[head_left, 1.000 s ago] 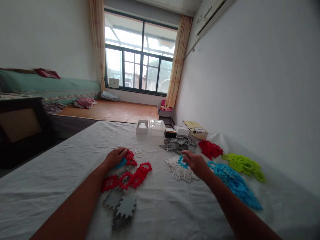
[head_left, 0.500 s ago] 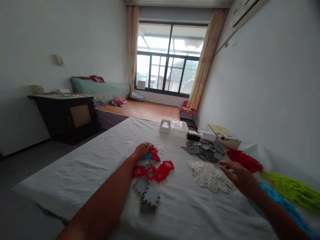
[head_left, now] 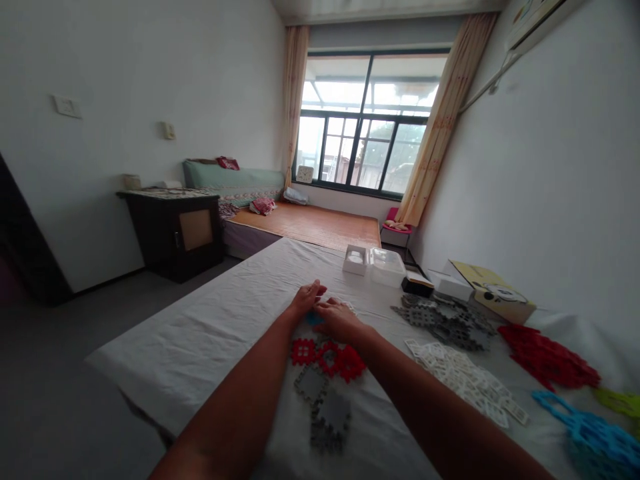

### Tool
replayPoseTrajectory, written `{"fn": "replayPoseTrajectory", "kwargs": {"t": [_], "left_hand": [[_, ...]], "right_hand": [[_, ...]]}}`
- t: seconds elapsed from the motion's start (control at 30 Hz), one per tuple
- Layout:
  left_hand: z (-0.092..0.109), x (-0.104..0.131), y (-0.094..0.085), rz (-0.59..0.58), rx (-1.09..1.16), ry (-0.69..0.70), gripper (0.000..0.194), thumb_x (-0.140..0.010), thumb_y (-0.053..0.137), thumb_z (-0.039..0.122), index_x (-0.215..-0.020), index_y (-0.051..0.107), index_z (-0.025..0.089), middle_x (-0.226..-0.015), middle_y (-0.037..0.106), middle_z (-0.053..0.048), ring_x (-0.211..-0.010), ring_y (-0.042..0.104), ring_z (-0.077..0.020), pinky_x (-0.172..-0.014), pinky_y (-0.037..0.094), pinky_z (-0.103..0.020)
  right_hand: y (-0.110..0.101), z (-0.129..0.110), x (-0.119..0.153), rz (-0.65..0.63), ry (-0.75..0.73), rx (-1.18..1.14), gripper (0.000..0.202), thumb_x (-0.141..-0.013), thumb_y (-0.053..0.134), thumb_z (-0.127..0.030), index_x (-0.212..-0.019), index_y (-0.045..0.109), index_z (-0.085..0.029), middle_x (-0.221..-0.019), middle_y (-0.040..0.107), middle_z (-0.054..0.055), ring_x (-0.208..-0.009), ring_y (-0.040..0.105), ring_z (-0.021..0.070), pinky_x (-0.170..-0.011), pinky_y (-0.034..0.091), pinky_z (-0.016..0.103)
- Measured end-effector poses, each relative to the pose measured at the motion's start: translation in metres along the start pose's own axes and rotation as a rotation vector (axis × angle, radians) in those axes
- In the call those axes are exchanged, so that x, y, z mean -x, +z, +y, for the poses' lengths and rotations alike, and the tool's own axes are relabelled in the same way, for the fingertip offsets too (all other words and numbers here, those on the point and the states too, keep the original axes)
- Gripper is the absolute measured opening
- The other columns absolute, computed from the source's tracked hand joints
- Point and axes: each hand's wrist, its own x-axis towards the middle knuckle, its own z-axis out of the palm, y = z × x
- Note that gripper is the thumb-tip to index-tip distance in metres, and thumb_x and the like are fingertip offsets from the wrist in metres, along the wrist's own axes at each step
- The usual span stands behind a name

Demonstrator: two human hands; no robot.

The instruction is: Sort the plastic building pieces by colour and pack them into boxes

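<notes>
My left hand (head_left: 304, 299) and my right hand (head_left: 342, 319) meet over the far part of a group of toothed plastic interlocking tiles on the white cloth. The left fingers are bent around a blue interlocking tile (head_left: 313, 318), mostly covered. My right fingers are pinched together beside it; what they hold is hidden. Bits of white tile (head_left: 350, 306) show behind the right hand. Below the hands lie joined red tiles (head_left: 303, 351), partly under the right forearm. Grey tiles (head_left: 331, 413) lie nearer to me.
To the right lie piles of white tiles (head_left: 465, 373), grey tiles (head_left: 445, 321), red tiles (head_left: 550, 353), blue tiles (head_left: 600, 433) and green tiles (head_left: 620, 402). A small white box (head_left: 355, 260), a clear plastic container (head_left: 387, 267) and a yellow box (head_left: 493, 287) stand at the back.
My right hand has moved left from the white pile to meet my left hand at the blue tile. The view has turned slightly left.
</notes>
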Motion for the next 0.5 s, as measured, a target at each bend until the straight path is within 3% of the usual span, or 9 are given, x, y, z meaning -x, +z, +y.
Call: {"fn": "replayPoseTrajectory", "kwargs": {"t": [0.13,0.27,0.4,0.5], "left_hand": [[0.000,-0.001,0.001,-0.005,0.026,-0.004,0.072,-0.069,0.048,0.073,-0.087,0.068,0.007,-0.099,0.069,-0.017,-0.089,0.064,-0.0269,-0.079,0.049,-0.038],[0.000,0.002,0.002,-0.009,0.040,0.005,0.069,-0.070,0.047,0.071,-0.090,0.068,0.008,-0.103,0.068,-0.016,-0.094,0.062,-0.0260,-0.081,0.048,-0.037],[0.000,0.003,0.002,-0.017,0.025,0.010,0.067,-0.070,0.048,0.070,-0.090,0.068,0.010,-0.102,0.068,-0.015,-0.096,0.062,-0.0254,-0.083,0.047,-0.037],[-0.001,0.003,0.003,-0.025,0.000,0.017,0.066,-0.069,0.049,0.070,-0.089,0.069,0.011,-0.100,0.069,-0.014,-0.097,0.062,-0.0254,-0.085,0.046,-0.036]], "right_hand": [[0.004,0.005,-0.008,-0.001,0.004,0.016,0.015,-0.084,0.054,-0.022,-0.095,0.065,-0.022,-0.105,0.065,0.003,-0.103,0.052,0.0208,-0.090,0.040,0.035],[-0.015,0.013,0.018,0.059,0.092,-0.057,0.016,-0.088,0.051,-0.027,-0.092,0.065,-0.021,-0.097,0.064,0.007,-0.096,0.055,0.0186,-0.088,0.041,0.031],[-0.050,0.051,0.098,0.092,0.229,-0.198,0.027,-0.090,0.042,-0.036,-0.100,0.060,-0.019,-0.089,0.064,0.006,-0.077,0.060,0.0167,-0.074,0.046,0.029],[-0.078,0.099,0.187,0.158,0.516,-0.221,0.041,-0.082,0.050,-0.047,-0.112,0.052,-0.019,-0.079,0.066,0.004,-0.068,0.062,0.0196,-0.065,0.049,0.032]]}}
